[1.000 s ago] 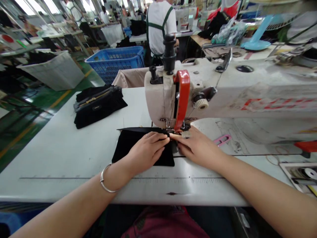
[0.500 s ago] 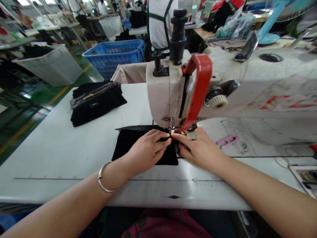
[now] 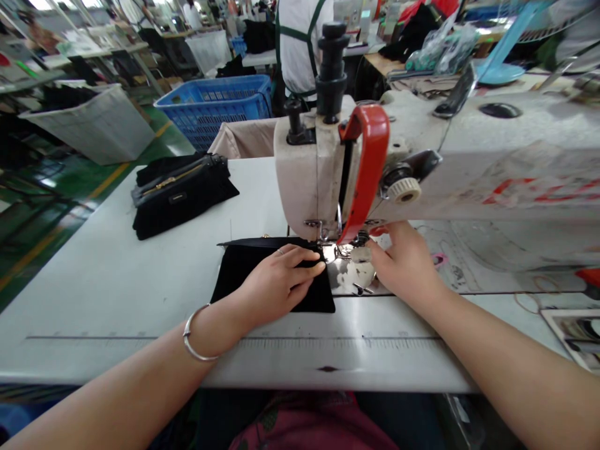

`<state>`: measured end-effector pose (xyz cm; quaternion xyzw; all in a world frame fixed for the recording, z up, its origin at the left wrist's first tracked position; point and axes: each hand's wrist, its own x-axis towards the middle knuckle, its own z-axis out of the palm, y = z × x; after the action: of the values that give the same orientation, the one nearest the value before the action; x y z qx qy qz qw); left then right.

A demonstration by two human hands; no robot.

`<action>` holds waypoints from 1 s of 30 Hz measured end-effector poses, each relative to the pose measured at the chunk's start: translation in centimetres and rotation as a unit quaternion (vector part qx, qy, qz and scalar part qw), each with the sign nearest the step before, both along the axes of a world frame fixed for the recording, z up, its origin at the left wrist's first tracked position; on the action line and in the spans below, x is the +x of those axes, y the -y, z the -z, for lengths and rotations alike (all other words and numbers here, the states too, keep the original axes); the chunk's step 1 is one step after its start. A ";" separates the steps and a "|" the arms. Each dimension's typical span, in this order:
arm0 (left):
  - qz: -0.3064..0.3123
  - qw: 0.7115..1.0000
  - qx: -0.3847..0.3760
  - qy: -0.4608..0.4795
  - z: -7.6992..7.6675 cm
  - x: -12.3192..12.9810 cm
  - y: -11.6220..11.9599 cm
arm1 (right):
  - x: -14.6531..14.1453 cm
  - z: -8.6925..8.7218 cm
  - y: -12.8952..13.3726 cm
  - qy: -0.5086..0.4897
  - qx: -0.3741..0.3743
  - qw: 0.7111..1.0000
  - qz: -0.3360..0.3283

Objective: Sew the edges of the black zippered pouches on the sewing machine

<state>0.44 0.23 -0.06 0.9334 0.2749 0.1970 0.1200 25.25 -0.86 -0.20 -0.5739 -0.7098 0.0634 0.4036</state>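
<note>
Fingers (image 3: 304,267) of the left hand (image 3: 276,284) lie flat and spread on the black fabric piece (image 3: 244,269) at centre frame, pressing it to the table (image 3: 117,281); nothing is gripped, only held down. The fingertips end just short of the needle area of the sewing machine (image 3: 319,181).

The right hand (image 3: 407,262) has changed position. Half a second ago its fingertips met those of the left hand on the fabric, directly under the red guard (image 3: 370,169). It now sits further right of centre, off the fabric, fingers curled near the rear of the presser foot, exposing the metal plate (image 3: 354,275). Whether it has hold of anything there cannot be told; the fingertips are hidden behind the guard.

Judgement: guiding of the fabric is now done by one hand alone, and the right hand appears to be attending to the machine rather than the work piece.

Noted elsewhere: a stack of black bags (image 3: 180,194) at left of the table, well apart; a blue crate (image 3: 215,109) upper left; another person in a white top (image 3: 300,44) at top centre.
</note>
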 end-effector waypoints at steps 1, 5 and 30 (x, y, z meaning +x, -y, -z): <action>0.001 1.000 -0.001 -0.001 0.0 0.0 0.0 | -0.1 0.0 0.0 -0.007 0.000 1.000 0.001; 0.007 1.000 -0.008 -0.004 0.0 -0.1 0.2 | 0.0 0.0 -0.1 -0.020 -0.017 1.000 0.012; -0.002 0.995 0.019 -0.093 -0.9 0.1 2.5 | -0.7 -0.3 3.7 0.126 -0.025 0.921 -0.368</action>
<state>0.51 -2.29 0.86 0.9491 0.2835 0.1142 0.0760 24.60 -4.52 0.10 -0.2850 -0.9141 0.1523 0.2448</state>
